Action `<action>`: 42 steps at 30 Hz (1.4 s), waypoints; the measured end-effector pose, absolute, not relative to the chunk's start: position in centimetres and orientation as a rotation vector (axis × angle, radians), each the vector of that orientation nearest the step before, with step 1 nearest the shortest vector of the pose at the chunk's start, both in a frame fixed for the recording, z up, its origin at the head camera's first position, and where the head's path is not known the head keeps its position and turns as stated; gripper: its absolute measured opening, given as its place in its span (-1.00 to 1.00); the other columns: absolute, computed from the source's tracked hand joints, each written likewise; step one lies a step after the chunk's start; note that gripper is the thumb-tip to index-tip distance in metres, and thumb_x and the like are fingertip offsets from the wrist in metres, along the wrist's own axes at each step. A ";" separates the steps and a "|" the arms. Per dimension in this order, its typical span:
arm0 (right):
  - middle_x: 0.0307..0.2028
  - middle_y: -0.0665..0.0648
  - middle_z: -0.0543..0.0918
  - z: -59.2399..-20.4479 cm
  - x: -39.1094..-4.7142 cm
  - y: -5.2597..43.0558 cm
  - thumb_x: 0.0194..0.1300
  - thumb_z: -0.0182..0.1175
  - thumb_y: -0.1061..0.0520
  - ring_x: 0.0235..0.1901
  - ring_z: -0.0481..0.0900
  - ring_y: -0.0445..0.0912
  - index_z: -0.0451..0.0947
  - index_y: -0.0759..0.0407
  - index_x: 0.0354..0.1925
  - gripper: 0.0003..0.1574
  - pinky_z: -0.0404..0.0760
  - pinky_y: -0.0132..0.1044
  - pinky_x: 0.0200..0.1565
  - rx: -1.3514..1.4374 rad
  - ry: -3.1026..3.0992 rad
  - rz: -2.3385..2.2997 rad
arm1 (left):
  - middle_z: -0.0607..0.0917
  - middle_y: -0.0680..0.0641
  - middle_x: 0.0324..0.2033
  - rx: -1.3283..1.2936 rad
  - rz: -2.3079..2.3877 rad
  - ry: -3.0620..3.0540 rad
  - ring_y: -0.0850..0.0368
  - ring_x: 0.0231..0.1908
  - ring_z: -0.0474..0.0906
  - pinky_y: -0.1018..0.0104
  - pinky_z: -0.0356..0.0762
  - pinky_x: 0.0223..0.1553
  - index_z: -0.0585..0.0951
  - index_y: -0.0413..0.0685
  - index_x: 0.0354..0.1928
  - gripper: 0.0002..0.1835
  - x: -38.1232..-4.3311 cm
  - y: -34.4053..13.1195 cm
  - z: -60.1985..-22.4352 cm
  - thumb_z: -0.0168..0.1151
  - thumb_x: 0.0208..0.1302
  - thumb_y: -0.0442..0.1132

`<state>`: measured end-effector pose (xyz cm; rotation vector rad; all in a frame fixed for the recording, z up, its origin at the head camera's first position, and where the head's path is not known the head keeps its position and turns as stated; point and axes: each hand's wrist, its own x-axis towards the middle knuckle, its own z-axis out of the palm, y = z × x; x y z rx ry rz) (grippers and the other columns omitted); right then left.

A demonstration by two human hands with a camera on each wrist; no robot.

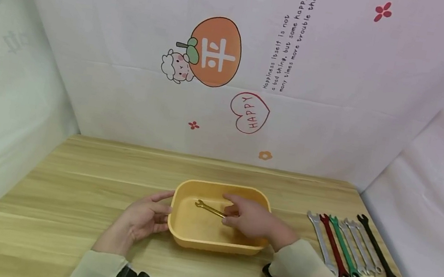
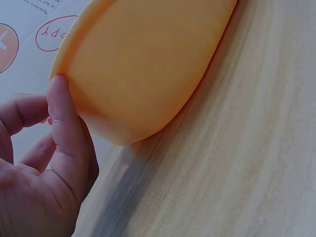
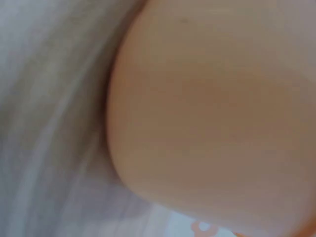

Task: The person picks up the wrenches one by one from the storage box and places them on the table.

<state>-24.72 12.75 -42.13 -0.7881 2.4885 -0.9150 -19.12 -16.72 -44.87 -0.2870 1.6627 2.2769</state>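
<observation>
A yellow plastic basin (image 1: 213, 247) stands on the wooden table. Inside it lies a gold wrench (image 1: 209, 209), its open-ended jaw pointing left. My right hand (image 1: 250, 218) reaches over the basin's right side and pinches the wrench near its right end, which the hand hides. Against the basin's left wall, my left hand (image 1: 146, 216) rests from outside with its fingers loosely bent. In the left wrist view a fingertip of the left hand (image 2: 54, 153) touches the basin's rim. Only the blurred outer wall of the basin (image 3: 212, 113) fills the right wrist view; no hand shows there.
To the right lies a row of several wrenches: a silver wrench (image 1: 322, 241), a red wrench (image 1: 335, 248), a green wrench (image 1: 345, 250), smaller silver ones and a black wrench (image 1: 378, 250). White printed cloth (image 1: 313, 138) hangs behind and at both sides of the table.
</observation>
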 end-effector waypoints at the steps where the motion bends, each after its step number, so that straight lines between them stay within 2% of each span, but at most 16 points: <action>1: 0.19 0.19 0.58 -42.3 -24.8 12.6 0.40 0.25 0.08 0.19 0.51 0.08 0.15 0.19 0.51 -0.16 0.47 0.06 0.19 -0.805 2.487 -0.914 | 0.64 -0.18 -0.35 -0.290 2.277 1.666 0.07 -0.40 0.58 0.25 0.65 -0.36 0.37 -0.14 0.41 -0.37 -19.1 -16.7 -44.8 0.17 0.28 -0.49; 4: 0.18 0.16 0.59 -42.7 -24.9 12.4 0.24 0.31 0.31 0.20 0.51 0.04 0.17 0.24 0.49 -0.07 0.48 -0.01 0.17 -0.852 2.509 -0.888 | 0.64 -0.19 -0.34 -0.286 2.274 1.674 0.06 -0.38 0.58 0.24 0.65 -0.35 0.37 -0.14 0.41 -0.38 -19.1 -16.7 -44.7 0.18 0.29 -0.48; 9: 0.09 0.10 0.66 -43.1 -24.7 12.3 0.09 0.30 0.43 0.15 0.55 -0.02 0.24 0.25 0.46 -0.03 0.53 -0.09 0.08 -0.861 2.530 -0.868 | 0.66 -0.19 -0.33 -0.274 2.266 1.674 0.05 -0.38 0.58 0.23 0.66 -0.35 0.38 -0.14 0.41 -0.38 -19.1 -16.7 -44.7 0.18 0.30 -0.47; 19: -0.01 0.05 0.72 -43.4 -24.7 11.8 0.03 0.28 0.48 0.03 0.61 -0.05 0.40 0.25 0.36 -0.13 0.60 -0.16 -0.04 -1.031 2.663 -0.666 | 0.66 -0.17 -0.35 -0.280 2.271 1.675 0.05 -0.39 0.59 0.23 0.66 -0.36 0.39 -0.14 0.40 -0.38 -19.2 -16.7 -44.7 0.19 0.28 -0.48; 25: -0.09 0.02 0.74 -43.1 -24.5 11.5 0.06 0.14 0.54 0.02 0.63 -0.06 0.46 0.25 0.32 -0.19 0.62 -0.16 -0.01 -1.107 2.704 -0.535 | 0.66 -0.18 -0.34 -0.266 2.273 1.668 0.06 -0.40 0.59 0.23 0.66 -0.36 0.38 -0.15 0.41 -0.37 -19.2 -16.7 -44.8 0.19 0.28 -0.48; 29: -0.11 0.01 0.75 -43.1 -24.4 11.4 0.05 0.07 0.52 -0.04 0.66 -0.09 0.48 0.22 0.31 -0.19 0.64 -0.20 -0.05 -1.104 2.714 -0.511 | 0.66 -0.19 -0.34 -0.263 2.275 1.658 0.06 -0.40 0.59 0.24 0.66 -0.36 0.37 -0.15 0.41 -0.37 -19.2 -16.7 -44.8 0.19 0.28 -0.48; 37: -0.18 0.05 0.72 -43.1 -24.4 11.3 -0.01 0.09 0.51 -0.16 0.65 -0.09 0.53 0.27 0.21 -0.26 0.65 -0.20 -0.14 -1.095 2.700 -0.599 | 0.63 -0.22 -0.32 -0.272 2.276 1.669 0.05 -0.39 0.58 0.24 0.66 -0.36 0.39 -0.14 0.40 -0.38 -19.2 -16.8 -44.8 0.19 0.28 -0.48; 42: -0.13 0.04 0.65 -43.2 -24.6 11.6 0.07 0.11 0.46 -0.26 0.58 -0.11 0.50 0.16 0.28 -0.24 0.61 -0.24 -0.29 -0.944 2.667 -0.797 | 0.63 -0.22 -0.32 -0.266 2.273 1.669 0.06 -0.39 0.57 0.25 0.65 -0.36 0.37 -0.16 0.41 -0.37 -19.0 -16.8 -44.8 0.19 0.29 -0.48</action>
